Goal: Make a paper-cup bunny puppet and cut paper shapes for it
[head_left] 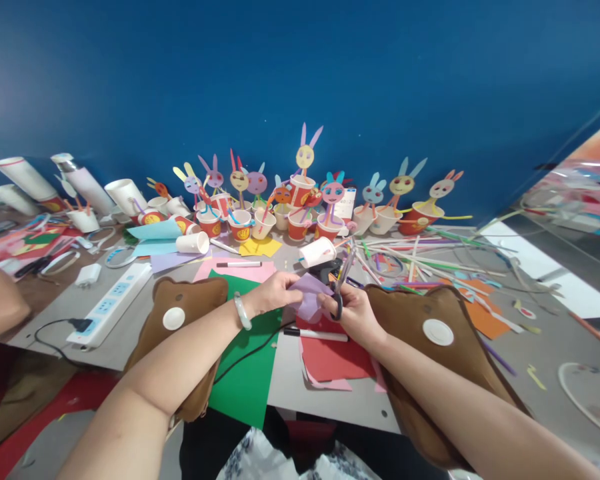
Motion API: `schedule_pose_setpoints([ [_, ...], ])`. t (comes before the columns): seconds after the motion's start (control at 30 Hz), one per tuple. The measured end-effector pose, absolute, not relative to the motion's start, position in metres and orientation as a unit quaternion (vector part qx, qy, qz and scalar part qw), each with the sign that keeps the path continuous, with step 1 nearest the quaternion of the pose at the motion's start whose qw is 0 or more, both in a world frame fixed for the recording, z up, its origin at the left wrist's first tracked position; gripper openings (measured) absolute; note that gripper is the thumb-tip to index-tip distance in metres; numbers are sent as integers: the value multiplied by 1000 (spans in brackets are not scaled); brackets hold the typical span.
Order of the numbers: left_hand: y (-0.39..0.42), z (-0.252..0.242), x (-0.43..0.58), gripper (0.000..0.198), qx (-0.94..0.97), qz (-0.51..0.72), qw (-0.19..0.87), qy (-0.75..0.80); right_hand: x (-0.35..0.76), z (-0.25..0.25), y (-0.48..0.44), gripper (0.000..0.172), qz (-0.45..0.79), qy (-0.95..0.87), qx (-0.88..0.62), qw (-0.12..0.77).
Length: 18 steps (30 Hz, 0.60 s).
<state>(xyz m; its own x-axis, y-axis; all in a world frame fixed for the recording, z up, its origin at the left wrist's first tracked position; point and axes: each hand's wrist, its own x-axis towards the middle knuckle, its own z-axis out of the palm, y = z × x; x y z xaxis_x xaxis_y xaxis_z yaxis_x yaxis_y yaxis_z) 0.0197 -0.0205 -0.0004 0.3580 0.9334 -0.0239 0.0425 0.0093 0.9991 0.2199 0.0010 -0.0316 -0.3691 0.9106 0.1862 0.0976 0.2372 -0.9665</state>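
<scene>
My left hand (pixel 275 293) pinches a small piece of purple paper (pixel 310 297) over the middle of the table. My right hand (pixel 355 313) grips scissors (pixel 341 283), their blades raised at the paper's right edge. Both forearms rest on brown plush cushions (pixel 433 320), one on each side. Under the hands lie a red sheet (pixel 333 357), a green sheet (pixel 247 380) and a black-capped marker (pixel 315 334). A pale bangle sits on my left wrist.
Paper cups holding straw bunny figures (pixel 305 190) line the back against the blue wall. Loose straws (pixel 420 257) scatter at right. A white power strip (pixel 113 303) and cable lie left. Another person's arm (pixel 0 300) shows at far left.
</scene>
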Motion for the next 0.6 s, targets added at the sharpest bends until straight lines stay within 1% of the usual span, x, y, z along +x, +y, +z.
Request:
schedule_pose_setpoints([
  [0.2,-21,4,19,9,554,392,586,443,221,-28,2,32,490,-639,-407,431],
  [0.27,-21,5,19,15,543,393,592,447,222,-26,2,32,493,-632,-412,434],
  [0.4,-21,3,21,34,549,392,600,430,222,-25,1,32,494,-631,-412,434],
  [0.5,-20,0,20,39,547,394,606,422,221,-24,1,32,494,-632,-412,433],
  [0.6,-20,0,19,40,532,389,622,422,221,-23,1,31,493,-632,-414,433],
])
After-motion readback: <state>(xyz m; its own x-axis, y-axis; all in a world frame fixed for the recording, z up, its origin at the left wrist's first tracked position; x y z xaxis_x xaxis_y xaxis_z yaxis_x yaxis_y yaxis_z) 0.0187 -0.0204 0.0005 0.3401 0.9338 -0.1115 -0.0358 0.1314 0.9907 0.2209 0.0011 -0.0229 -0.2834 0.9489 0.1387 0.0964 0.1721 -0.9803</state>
